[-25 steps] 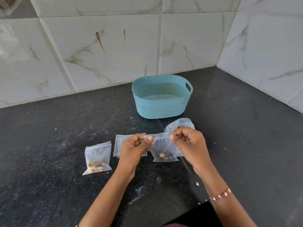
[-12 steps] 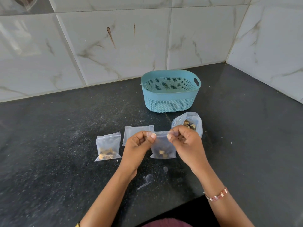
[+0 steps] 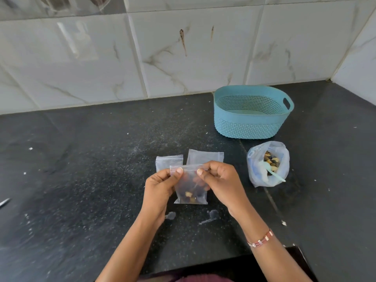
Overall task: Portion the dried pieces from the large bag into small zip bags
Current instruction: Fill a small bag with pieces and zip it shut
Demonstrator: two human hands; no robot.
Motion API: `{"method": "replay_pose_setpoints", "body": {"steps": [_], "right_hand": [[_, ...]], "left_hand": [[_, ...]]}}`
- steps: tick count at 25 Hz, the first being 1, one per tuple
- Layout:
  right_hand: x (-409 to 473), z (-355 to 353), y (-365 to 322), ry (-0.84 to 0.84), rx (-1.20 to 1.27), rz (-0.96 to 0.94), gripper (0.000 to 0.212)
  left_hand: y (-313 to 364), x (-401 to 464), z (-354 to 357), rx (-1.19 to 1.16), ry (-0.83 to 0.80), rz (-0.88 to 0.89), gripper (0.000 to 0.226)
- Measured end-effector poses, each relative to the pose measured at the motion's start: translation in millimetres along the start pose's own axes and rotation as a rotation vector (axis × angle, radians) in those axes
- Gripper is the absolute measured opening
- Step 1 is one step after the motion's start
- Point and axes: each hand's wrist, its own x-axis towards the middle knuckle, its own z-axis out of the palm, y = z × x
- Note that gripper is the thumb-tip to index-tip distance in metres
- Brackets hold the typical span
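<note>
A: Small zip bag [image 3: 191,188], centre of the frame, dried pieces [image 3: 190,195] settled at its bottom. Left hand [image 3: 160,186] and right hand [image 3: 219,184] each pinch its top strip between thumb and finger.

B: Sealing it, I'd judge. Best to press along the strip from one end across, pushing the air out.

A: Behind it lie two more small bags [image 3: 205,157], flat on the counter [image 3: 81,180].

B: Large bag [image 3: 268,163] with its spoon [image 3: 272,171] sits right of centre; blue basket [image 3: 252,117] farther back.

Home kitchen: black stone counter [image 3: 81,180], marble-look wall tiles [image 3: 193,58], teal plastic basket [image 3: 250,127].
</note>
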Motion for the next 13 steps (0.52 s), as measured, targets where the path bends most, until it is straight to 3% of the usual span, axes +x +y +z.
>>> {"method": "replay_pose_setpoints", "body": {"steps": [3,7,13], "right_hand": [[5.4,19.8,4.2,-0.028,-0.006,0.038,0.014],[14.4,38.1,7.6,-0.081,-0.054,0.047,0.010],[34.0,49.2,13.4,-0.032,-0.173,0.017,0.007]], "left_hand": [[-0.7,-3.5,-18.8,0.016,0.065,-0.026,0.033],[-5.2,0.7,-36.8,0.052,0.177,-0.022,0.024],[-5.4,13.8,-42.3,0.041,0.203,-0.090,0.023]]}}
